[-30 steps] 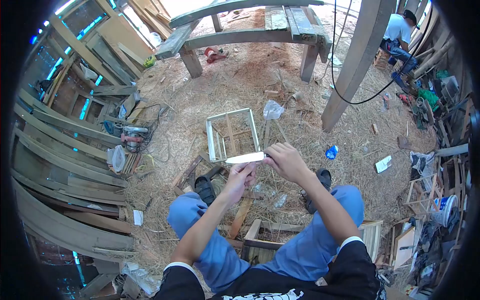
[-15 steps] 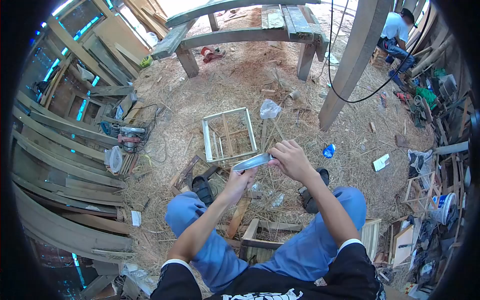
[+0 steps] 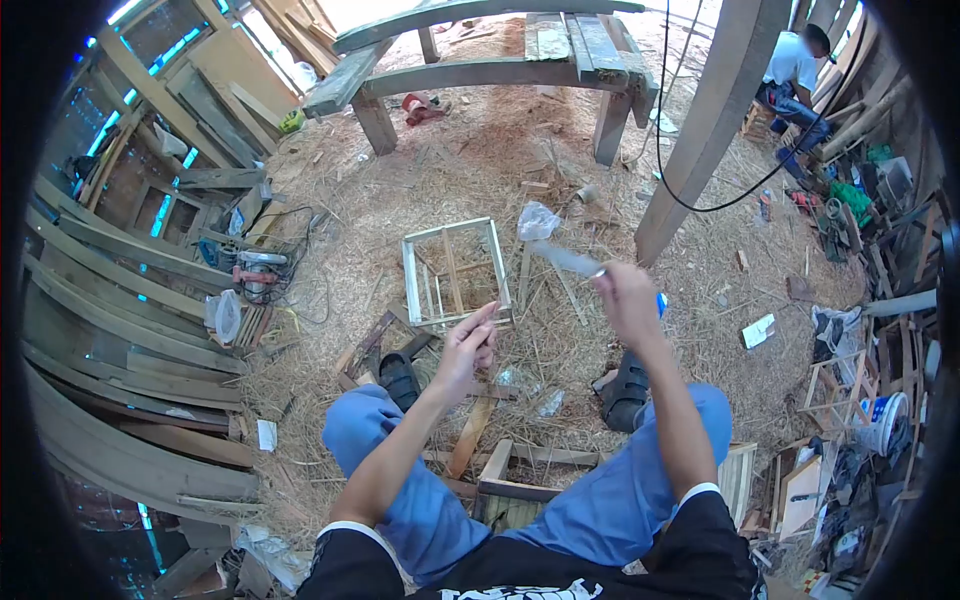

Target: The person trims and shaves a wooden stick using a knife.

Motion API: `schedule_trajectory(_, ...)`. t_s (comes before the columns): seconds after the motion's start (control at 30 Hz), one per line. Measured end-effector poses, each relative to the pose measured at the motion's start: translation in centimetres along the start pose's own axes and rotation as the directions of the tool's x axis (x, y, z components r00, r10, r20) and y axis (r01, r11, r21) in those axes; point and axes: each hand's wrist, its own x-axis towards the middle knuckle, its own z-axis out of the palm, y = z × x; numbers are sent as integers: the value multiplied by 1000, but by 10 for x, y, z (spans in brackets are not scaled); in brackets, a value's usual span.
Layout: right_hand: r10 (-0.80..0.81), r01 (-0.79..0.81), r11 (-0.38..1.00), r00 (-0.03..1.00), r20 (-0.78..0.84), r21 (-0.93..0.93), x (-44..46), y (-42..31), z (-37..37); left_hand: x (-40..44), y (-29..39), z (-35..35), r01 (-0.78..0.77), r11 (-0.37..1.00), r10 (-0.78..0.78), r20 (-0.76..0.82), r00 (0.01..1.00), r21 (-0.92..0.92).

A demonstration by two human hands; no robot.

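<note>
My right hand (image 3: 632,305) is wrapped round the handle end of a knife (image 3: 570,259), whose pale blade is smeared by motion and points up and to the left. The handle is hidden in my fist. My left hand (image 3: 468,352) is apart from the blade, its fingers curled together in front of the wooden frame; whatever they may hold is too small to make out. That light wooden frame (image 3: 408,268), with thin inner bars, stands on the straw-strewn floor just beyond my left hand.
Between my legs lies a wooden box-like piece (image 3: 520,490). A heavy wooden bench (image 3: 470,73) stands ahead, beside a slanted post (image 3: 705,125) with a hanging black cable. A power tool (image 3: 258,278) is at left. A co-worker (image 3: 792,65) sits far right. A white bucket (image 3: 885,420) stands at right.
The blade has left my left hand. My right hand has swung it up and to the right, turning its tip away from me. My left hand has shifted slightly left and its fingers have closed.
</note>
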Motion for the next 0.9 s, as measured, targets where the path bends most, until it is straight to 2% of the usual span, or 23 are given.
schedule_trajectory(0.03, -85, 83, 996, 996, 35, 35, -3, -13, 5, 0, -3, 0, 2, 1000, -2, 4, 1000, -12)
schedule_trajectory(0.2, -284, 248, 956, 920, 272, 159, -12, -53, 25, 3, -15, 6, 51, 998, -52, 16, 999, 21)
schedule_trajectory(0.23, -330, 291, 942, 895, 301, 168, -13, -56, 28, 2, -14, 10, 13, 1000, -11, 72, 997, -25)
schedule_trajectory(0.33, -341, 274, 922, 909, 241, 272, -11, -65, 34, 0, -8, 11, 22, 998, -15, 114, 993, -59)
schedule_trajectory(0.53, -480, 461, 877, 854, 201, 137, 1, -59, 36, -8, 0, 8, 27, 999, -22, 145, 989, -33)
schedule_trajectory(0.7, -491, 482, 871, 846, 209, 95, -1, -57, 32, -20, 10, 9, 105, 994, -105, 172, 980, 13)
schedule_trajectory(0.9, -417, 431, 902, 890, 183, -38, 8, -45, 17, -18, 18, -1, 101, 985, -62, 264, 963, -139)
